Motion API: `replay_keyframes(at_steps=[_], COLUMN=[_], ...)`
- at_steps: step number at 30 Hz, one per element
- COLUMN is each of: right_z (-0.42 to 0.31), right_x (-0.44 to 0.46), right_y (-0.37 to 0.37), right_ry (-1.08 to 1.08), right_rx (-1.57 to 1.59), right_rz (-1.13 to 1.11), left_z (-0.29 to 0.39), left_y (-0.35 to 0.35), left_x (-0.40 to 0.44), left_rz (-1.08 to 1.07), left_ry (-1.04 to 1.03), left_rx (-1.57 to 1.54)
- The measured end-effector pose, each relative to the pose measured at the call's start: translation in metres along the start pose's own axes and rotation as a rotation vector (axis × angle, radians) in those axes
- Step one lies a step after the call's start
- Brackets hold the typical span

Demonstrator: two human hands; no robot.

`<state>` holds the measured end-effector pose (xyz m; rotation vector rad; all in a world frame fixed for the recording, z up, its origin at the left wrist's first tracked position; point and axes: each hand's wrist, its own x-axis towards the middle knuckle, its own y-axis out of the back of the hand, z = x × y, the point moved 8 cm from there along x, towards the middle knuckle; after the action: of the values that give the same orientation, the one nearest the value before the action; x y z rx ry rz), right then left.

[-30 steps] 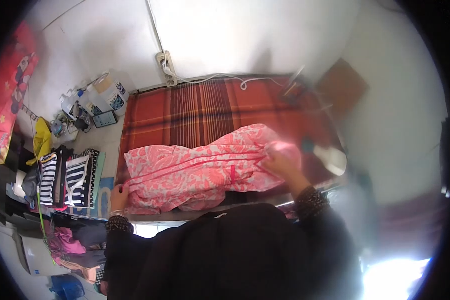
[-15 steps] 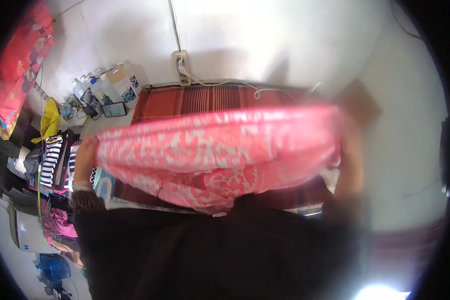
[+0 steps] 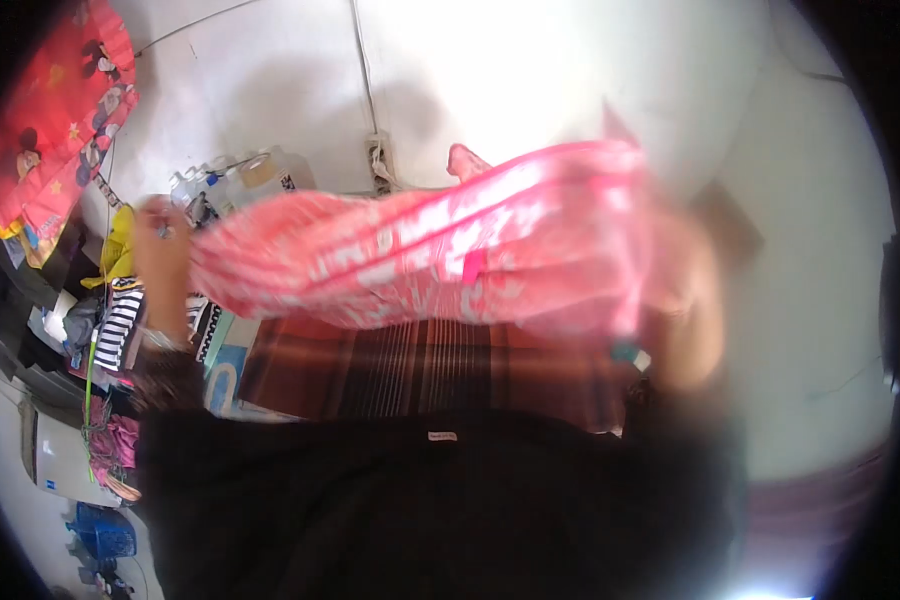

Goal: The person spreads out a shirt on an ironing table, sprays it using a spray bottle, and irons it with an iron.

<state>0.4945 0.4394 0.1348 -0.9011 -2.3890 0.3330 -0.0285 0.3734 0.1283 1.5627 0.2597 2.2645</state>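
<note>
A pink-and-white patterned cloth (image 3: 400,250) is stretched in the air between my hands, blurred by motion, with a darker pink border band and a small bright pink tag near its middle. My left hand (image 3: 163,250) is closed on the cloth's left end. At the other end, my right hand (image 3: 682,285) grips the cloth; it is smeared and its fingers are partly hidden. Below hangs a red, brown and black striped cover (image 3: 400,370) on the surface in front of me. Black clothing (image 3: 440,510) with a small white label fills the lower part of the view.
Several plastic bottles (image 3: 255,175) stand at the back left, near a wall socket (image 3: 378,160) with a cable. Folded striped clothes (image 3: 120,325) are stacked on the left. A red cartoon-print cloth (image 3: 60,110) hangs upper left. A blue basket (image 3: 105,530) is lower left.
Both hands have risen, and the pink cloth has lifted and swung up with them. Its lower folds have left the striped cover, showing more of it. The border now slants upward to the right.
</note>
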Motion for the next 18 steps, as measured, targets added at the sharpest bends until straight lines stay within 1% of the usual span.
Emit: replay_keyframes(at_steps=[1,2,3,4,5,6,7,8,9,11,12,14,16,17,18], right_z=[0.017,0.031,0.045,0.053,0.062,0.070,0.080,0.089,0.098,0.133,0.139,0.145,0.161,0.177,0.189], right_x=[0.000,0.004,0.006,0.010,0.013,0.017,0.016,0.017,0.019,0.017,0.017,0.011,-0.011,-0.030,-0.041], right_y=[0.002,-0.001,-0.004,-0.019,-0.034,-0.049,-0.062,-0.070,-0.078,-0.099,-0.109,-0.136,-0.153,-0.164,-0.176], right_ry=[-0.070,-0.124,-0.183,-0.188,-0.191,-0.193,-0.280,-0.322,-0.361,-0.452,-0.453,-0.453,-0.684,-0.849,-0.718], right_rx=[-0.028,-0.127,-0.221,-0.272,-0.323,-0.375,-0.445,-0.486,-0.528,-0.417,-0.424,-0.241,-0.449,-0.365,-0.371], right_rz=[0.038,0.100,0.157,0.131,0.105,0.079,-0.004,-0.047,-0.092,-0.352,-0.351,-0.291,-0.286,-0.374,-0.460], left_z=[0.079,0.105,0.181,0.225,0.249,0.248,0.246,0.245,0.245,0.246,0.246,0.248,0.250,0.251,0.252], left_y=[-0.013,-0.041,-0.043,-0.054,-0.062,-0.084,-0.105,-0.119,-0.125,-0.130,-0.131,-0.133,-0.137,-0.138,-0.140], left_x=[-0.042,-0.090,-0.125,-0.152,-0.165,-0.182,-0.200,-0.211,-0.217,-0.224,-0.226,-0.228,-0.230,-0.231,-0.232], left_rz=[-0.210,-0.396,-0.526,-0.738,-0.668,-0.770,-0.852,-0.896,-0.924,-0.949,-0.957,-0.973,-0.992,-1.002,-1.009], left_ry=[0.212,0.154,-0.185,-0.038,-0.191,-0.040,0.128,0.217,0.257,0.261,0.259,0.251,0.246,0.243,0.239], left_rx=[-0.151,-0.628,-0.641,-0.742,-0.793,-0.906,-1.010,-1.060,-1.082,-1.100,-1.102,-1.110,-1.111,-1.114,-1.115])
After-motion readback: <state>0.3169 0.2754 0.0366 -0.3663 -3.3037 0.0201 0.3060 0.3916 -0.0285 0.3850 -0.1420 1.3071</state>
